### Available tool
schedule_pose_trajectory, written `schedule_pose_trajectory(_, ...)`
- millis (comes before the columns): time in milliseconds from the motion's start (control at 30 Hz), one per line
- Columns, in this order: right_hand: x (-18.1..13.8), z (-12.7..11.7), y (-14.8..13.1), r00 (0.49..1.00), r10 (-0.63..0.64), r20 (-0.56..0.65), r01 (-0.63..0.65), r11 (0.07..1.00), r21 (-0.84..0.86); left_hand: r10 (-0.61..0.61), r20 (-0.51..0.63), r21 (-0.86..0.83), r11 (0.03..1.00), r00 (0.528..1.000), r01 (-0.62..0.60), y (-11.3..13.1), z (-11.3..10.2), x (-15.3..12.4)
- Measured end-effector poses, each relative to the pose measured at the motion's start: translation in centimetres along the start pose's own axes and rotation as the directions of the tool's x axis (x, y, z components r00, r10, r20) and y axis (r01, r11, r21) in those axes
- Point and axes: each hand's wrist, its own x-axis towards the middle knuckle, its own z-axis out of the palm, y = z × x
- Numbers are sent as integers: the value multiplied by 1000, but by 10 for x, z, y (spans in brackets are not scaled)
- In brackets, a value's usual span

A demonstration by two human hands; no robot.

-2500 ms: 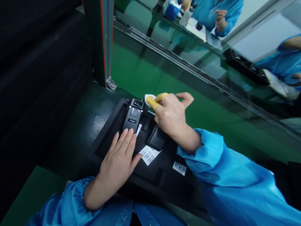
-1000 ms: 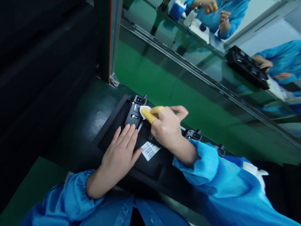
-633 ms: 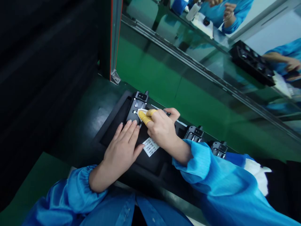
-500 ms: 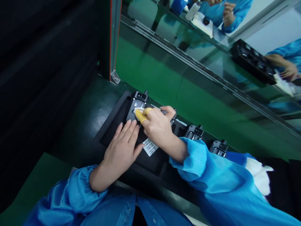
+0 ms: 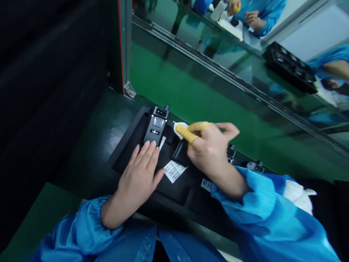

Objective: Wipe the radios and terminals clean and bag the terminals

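Note:
My left hand (image 5: 139,176) lies flat, fingers stretched out, with the fingertips resting on the lower end of a black handheld radio (image 5: 155,127). This radio has a stubby antenna, a small window and a label, and it sits at the left end of a black tray (image 5: 128,143). To its right, my right hand (image 5: 211,149) pinches a folded white wipe (image 5: 180,129) between fingers in yellow finger cots. The wipe is apart from the radio. Below that hand, a second dark device (image 5: 180,152) is partly hidden. A sheet of barcode labels (image 5: 173,171) lies close to my left thumb.
Further right in the tray stand more radios (image 5: 255,166), partly covered by my right sleeve. A white cloth (image 5: 298,196) lies at the right. Behind a metal rail (image 5: 191,45), co-workers in blue sleeves (image 5: 272,18) sit near a black tray of parts (image 5: 290,67).
My right hand has lifted the white wipe off the radio and moved right, uncovering the radio's label. My left hand has stayed on the radio.

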Motion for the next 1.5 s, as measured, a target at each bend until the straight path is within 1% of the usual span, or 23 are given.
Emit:
schedule_pose_trajectory(67, 4, -2, 2, 998, 62, 29, -62, 998, 22, 2, -5, -4, 1000, 1000, -2, 0, 0, 0)
schedule_pose_trajectory(100, 7, -1, 1, 997, 55, 49, -57, 998, 35, 2, -8, -4, 1000, 1000, -2, 0, 0, 0)
schedule_pose_trajectory(167, 12, 7, -8, 997, -21, 76, 15, 997, 75, 1, -7, 2, 1000, 1000, -1, 0, 0, 0)
schedule_pose_trajectory(267, 17, 20, -25, 982, -156, 105, 140, 979, 149, -2, 7, 17, 1000, 1000, 1, 0, 0, 0)
schedule_pose_trajectory(333, 16, 25, -32, 973, -189, 136, 165, 972, 166, -2, 17, 23, 1000, 1000, 1, 0, -1, 0)
schedule_pose_trajectory(433, 9, 22, -29, 967, -195, 165, 179, 978, 104, 3, 23, 24, 1000, 1000, -4, 0, -2, 1)
schedule_pose_trajectory(500, 4, 16, -18, 973, -180, 142, 177, 984, 36, 7, 22, 22, 1000, 1000, -7, 0, -2, 1)
schedule_pose_trajectory(533, 4, 14, -11, 980, -151, 126, 152, 988, 4, 9, 20, 21, 1000, 1000, -9, 0, -2, 1)
schedule_pose_trajectory(600, 7, 10, 3, 993, -36, 113, 41, 998, -37, 10, 15, 21, 1000, 1000, -10, 0, -2, 1)
schedule_pose_trajectory(667, 15, 11, 14, 987, 92, 128, -88, 995, -38, 11, 9, 24, 1000, 1000, -11, 0, -1, 1)
schedule_pose_trajectory(733, 26, 16, 17, 979, 143, 145, -144, 990, -5, 13, 3, 30, 999, 1000, -13, 0, -1, 1)
schedule_pose_trajectory(800, 34, 24, 13, 982, 112, 152, -118, 993, 28, 18, 4, 39, 999, 1000, -18, 0, -1, 1)
schedule_pose_trajectory(867, 39, 33, 4, 987, 41, 155, -49, 998, 45, 21, 7, 49, 999, 1000, -22, 0, -1, 1)
schedule_pose_trajectory(933, 39, 39, -2, 987, -37, 156, 29, 998, 53, 23, 3, 54, 998, 1000, -23, 1, -1, 1)
schedule_pose_trajectory(1000, 35, 41, -1, 982, -82, 167, 73, 995, 62, 24, -3, 54, 998, 1000, -24, 1, -1, 1)
schedule_pose_trajectory(1067, 30, 39, 9, 979, -52, 199, 40, 997, 65, 23, -6, 50, 998, 1000, -22, 1, -1, 1)
schedule_pose_trajectory(1167, 29, 30, 30, 968, 92, 234, -112, 991, 75, 20, -4, 41, 999, 1000, -20, 0, -1, 1)
schedule_pose_trajectory(1233, 34, 23, 34, 955, 160, 248, -196, 973, 126, 22, -1, 38, 999, 1000, -22, 0, -1, 1)
schedule_pose_trajectory(1300, 40, 18, 28, 943, 159, 293, -229, 948, 223, 24, -1, 41, 999, 1000, -24, 0, -1, 1)
schedule_pose_trajectory(1400, 50, 15, 10, 904, 84, 420, -248, 902, 354, 28, 1, 50, 998, 1000, -28, 0, -2, 1)
schedule_pose_trajectory(1433, 52, 15, 7, 886, 76, 458, -263, 895, 360, 29, 5, 53, 998, 1000, -29, 0, -2, 1)
schedule_pose_trajectory(1500, 52, 15, 6, 859, 112, 500, -297, 904, 307, 30, 13, 53, 998, 999, -30, 0, -3, 2)
